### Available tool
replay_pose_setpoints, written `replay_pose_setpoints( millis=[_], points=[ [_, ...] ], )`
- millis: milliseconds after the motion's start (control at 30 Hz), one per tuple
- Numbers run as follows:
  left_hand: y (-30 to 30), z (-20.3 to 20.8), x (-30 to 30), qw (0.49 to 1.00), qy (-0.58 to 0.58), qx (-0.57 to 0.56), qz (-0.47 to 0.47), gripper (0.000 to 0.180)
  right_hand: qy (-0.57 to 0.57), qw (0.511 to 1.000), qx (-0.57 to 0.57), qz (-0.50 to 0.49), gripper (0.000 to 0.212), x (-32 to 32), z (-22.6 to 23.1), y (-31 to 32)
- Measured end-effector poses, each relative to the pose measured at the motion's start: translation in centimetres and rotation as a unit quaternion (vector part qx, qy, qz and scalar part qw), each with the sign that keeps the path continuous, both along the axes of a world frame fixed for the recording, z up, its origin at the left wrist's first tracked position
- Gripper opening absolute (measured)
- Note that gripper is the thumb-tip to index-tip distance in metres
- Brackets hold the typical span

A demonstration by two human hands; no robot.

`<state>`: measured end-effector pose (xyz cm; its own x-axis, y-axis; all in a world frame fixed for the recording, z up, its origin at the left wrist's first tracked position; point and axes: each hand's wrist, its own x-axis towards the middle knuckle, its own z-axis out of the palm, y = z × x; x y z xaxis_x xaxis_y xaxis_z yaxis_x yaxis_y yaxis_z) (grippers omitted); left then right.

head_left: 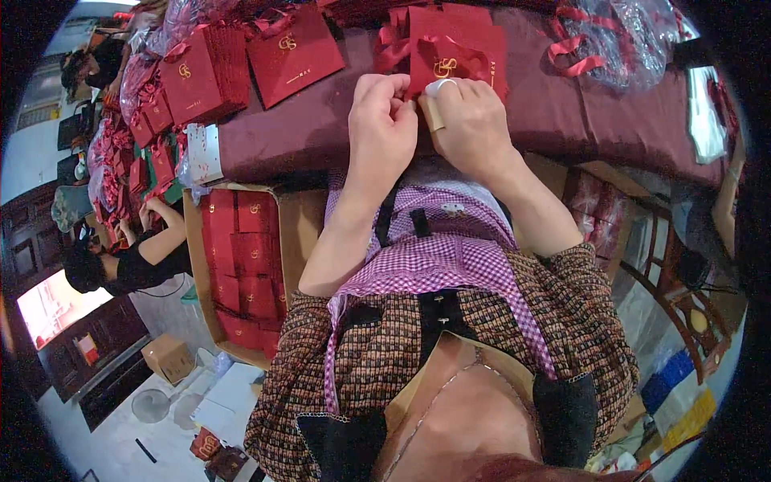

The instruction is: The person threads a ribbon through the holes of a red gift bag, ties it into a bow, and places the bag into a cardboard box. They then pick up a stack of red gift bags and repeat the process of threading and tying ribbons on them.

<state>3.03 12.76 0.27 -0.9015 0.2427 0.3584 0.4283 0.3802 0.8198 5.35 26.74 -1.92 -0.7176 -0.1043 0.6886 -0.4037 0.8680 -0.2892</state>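
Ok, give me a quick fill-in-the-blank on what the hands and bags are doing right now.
1. Both hands, left hand and right hand, meet at a small ____ gift bag with a gold emblem.
2. The bag lies on a table covered with a ____ cloth.
3. The cardboard box to the person's left holds stacked ____ bags.
4. The bag's ribbon handle is ____ in colour.

Missing words: red; maroon; red; red

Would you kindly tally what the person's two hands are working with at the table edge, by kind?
Hands: 2, the left hand and the right hand
Red paper bag with ribbon handle: 1
Roll of tape: 1
Total: 4
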Motion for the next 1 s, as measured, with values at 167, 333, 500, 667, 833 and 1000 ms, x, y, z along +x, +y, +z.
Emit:
replay_pose_setpoints(
  millis=[167,333,500,667,833,1000],
  points=[
    [0.3,0.6,0.1,1.000,0.006,0.004,-0.020,0.025,-0.012,1.000,-0.006,0.009,0.014,0.1,0.3,0.4],
    [0.7,0.8,0.6,0.999,-0.004,-0.005,-0.037,0.024,-0.081,0.994,-0.069,0.023,0.015,0.5,1.1,0.8],
    [-0.2,0.7,-0.2,0.998,-0.025,0.036,-0.049,0.018,-0.136,0.974,-0.170,0.063,0.014,0.4,2.1,1.6],
    [-0.7,0.6,-0.7,0.996,-0.004,-0.021,-0.088,0.017,-0.182,0.964,-0.182,0.064,0.013,1.0,2.4,2.1],
    [-0.5,1.0,-0.6,0.991,0.017,-0.065,-0.120,0.010,-0.157,0.969,-0.175,0.075,0.013,1.5,2.3,2.1],
    [-1.4,1.9,-1.1,0.984,-0.017,-0.094,-0.150,0.007,-0.371,0.865,-0.312,0.130,0.024,2.0,4.5,3.8]
  ],
)
